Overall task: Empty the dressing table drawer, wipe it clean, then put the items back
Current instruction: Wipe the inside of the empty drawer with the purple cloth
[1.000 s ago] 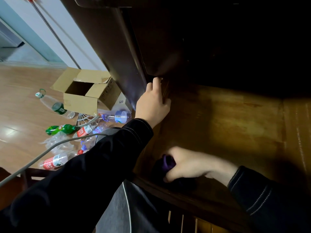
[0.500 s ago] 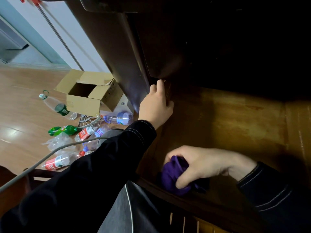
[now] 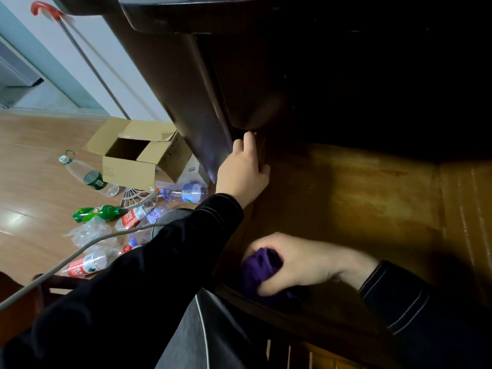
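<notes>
Fingers of right hand (image 3: 306, 262) clamp crumpled purple cloth (image 3: 257, 265); left hand (image 3: 242, 174) grips side of wooden drawer (image 3: 359, 198).

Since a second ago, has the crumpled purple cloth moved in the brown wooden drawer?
Yes. The purple cloth slid right, then back left toward the drawer's left wall.

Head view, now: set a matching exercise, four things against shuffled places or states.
Things: 1 crumpled purple cloth; 2 brown cardboard box; 3 green plastic bottle; 4 left hand.
States: A lying on its side on the floor; B holding the left wall of the wooden drawer; C gripped by the right hand inside the drawer; D open-topped on the floor.
Pairs: 1-C; 2-D; 3-A; 4-B.
</notes>
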`<state>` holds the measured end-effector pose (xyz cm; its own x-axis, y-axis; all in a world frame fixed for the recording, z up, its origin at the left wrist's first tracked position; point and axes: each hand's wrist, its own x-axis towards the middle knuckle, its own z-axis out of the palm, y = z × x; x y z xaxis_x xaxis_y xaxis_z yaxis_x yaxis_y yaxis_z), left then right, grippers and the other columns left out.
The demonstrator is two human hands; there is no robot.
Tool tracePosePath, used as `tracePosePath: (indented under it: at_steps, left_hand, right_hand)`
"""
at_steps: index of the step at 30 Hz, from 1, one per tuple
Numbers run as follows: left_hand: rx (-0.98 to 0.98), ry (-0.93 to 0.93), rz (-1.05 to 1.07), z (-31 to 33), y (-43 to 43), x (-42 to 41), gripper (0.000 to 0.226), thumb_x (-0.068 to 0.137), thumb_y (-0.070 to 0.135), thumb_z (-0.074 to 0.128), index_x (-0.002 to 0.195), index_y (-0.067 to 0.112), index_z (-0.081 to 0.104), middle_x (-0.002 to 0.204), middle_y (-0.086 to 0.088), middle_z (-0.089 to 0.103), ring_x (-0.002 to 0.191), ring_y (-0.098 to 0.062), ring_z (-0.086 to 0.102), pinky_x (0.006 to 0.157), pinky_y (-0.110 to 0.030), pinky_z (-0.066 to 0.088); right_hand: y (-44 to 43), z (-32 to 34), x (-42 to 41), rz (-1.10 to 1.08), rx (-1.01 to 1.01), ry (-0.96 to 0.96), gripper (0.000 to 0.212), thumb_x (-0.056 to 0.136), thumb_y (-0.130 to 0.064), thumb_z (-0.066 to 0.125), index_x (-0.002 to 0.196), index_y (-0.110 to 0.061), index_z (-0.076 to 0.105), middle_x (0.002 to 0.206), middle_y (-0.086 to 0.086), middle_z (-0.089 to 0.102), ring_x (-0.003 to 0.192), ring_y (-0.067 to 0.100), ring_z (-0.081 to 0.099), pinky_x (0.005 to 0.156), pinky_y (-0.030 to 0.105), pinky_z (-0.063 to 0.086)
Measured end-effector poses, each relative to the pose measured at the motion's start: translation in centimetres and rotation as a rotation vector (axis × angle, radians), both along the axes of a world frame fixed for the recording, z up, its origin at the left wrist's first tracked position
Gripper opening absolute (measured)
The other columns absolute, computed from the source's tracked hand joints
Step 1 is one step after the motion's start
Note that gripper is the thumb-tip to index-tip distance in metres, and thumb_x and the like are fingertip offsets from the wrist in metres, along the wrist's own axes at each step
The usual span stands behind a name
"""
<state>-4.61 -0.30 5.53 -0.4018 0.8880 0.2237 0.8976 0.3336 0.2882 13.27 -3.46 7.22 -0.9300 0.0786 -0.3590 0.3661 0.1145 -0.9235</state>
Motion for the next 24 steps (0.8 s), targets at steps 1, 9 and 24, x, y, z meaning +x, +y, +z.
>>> tracePosePath:
  at_steps: [1,9,24]
  left_hand:
    - [0.0,0.0,-0.003,0.0,0.0,0.0,0.069,0.087,0.028,0.061,0.146,0.01,0.03,0.122,-0.011,0.053,0.092,-0.038,0.063,0.065,-0.035,0.038]
    - [0.001,0.008,-0.012,0.1,0.0,0.0,0.071,0.088,0.029,0.061,0.148,0.009,0.028,0.121,-0.011,0.053,0.089,-0.033,0.063,0.062,-0.034,0.041]
    - [-0.011,0.026,-0.018,0.2,-0.1,-0.2,0.07,0.086,0.028,0.062,0.146,0.01,0.029,0.12,-0.013,0.054,0.088,-0.038,0.064,0.064,-0.034,0.039]
  right_hand:
    - [-0.6,-0.2,-0.5,-0.057,0.004,0.003,0.034,0.083,0.001,0.077,0.115,-0.003,0.065,0.101,0.005,0.068,0.088,0.01,0.064,0.073,0.019,0.053]
    - [1.7,1.2,1.3,0.167,-0.024,-0.038,0.035,0.083,-0.002,0.079,0.115,-0.007,0.064,0.103,0.003,0.069,0.091,0.014,0.066,0.084,0.036,0.056]
    - [1.4,0.6,2.2,0.136,0.038,-0.084,0.029,0.084,-0.011,0.08,0.108,-0.017,0.065,0.095,-0.006,0.069,0.084,0.007,0.064,0.075,0.028,0.054]
